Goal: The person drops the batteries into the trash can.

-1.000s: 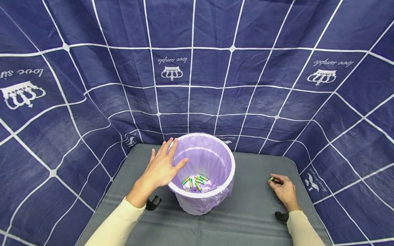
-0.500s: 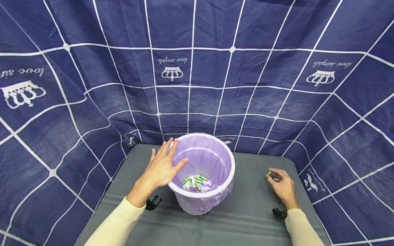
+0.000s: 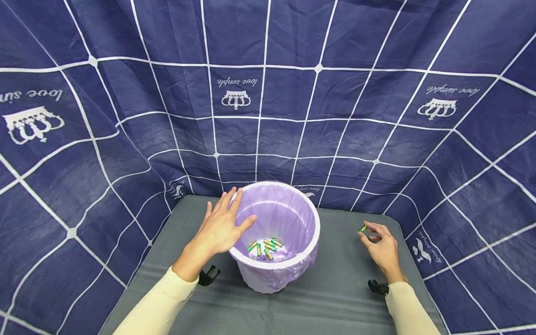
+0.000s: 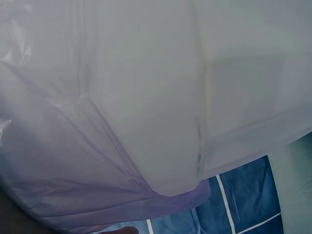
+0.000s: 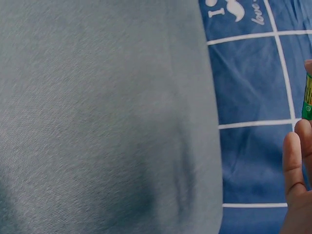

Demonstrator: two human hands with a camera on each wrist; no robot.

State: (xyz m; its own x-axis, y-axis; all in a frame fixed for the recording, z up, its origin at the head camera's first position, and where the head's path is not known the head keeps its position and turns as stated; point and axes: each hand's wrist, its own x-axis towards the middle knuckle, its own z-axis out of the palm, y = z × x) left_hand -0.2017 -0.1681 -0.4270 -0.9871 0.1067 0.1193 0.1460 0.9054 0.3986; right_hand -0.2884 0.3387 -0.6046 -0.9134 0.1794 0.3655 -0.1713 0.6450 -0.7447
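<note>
A white round trash bin [image 3: 317, 228] lined with a thin purple plastic bag [image 3: 289, 209] stands on a grey surface. Several green and gold batteries [image 3: 268, 254] lie loose at its bottom. My left hand [image 3: 219, 228] rests on the bin's left rim with its fingers spread and fairly straight. Off to the right of the bin, my right hand [image 3: 383, 246] pinches one battery [image 3: 363, 228] between thumb and fingertips, above the surface. The right wrist view shows that green battery [image 5: 307, 97] at its right edge. Bin wall and bag [image 4: 87, 146] fill most of the left wrist view.
The grey padded surface [image 3: 335, 288] extends around the bin, with rounded far corners. Dark blue cloth [image 3: 284, 135] with white grid lines hangs behind and on both sides. A black wrist mount [image 3: 209, 275] sits under the left wrist, another [image 3: 378, 287] under the right.
My right hand has risen slightly and shifted a little left with the battery in its pinch. The left hand and the bin have stayed in place.
</note>
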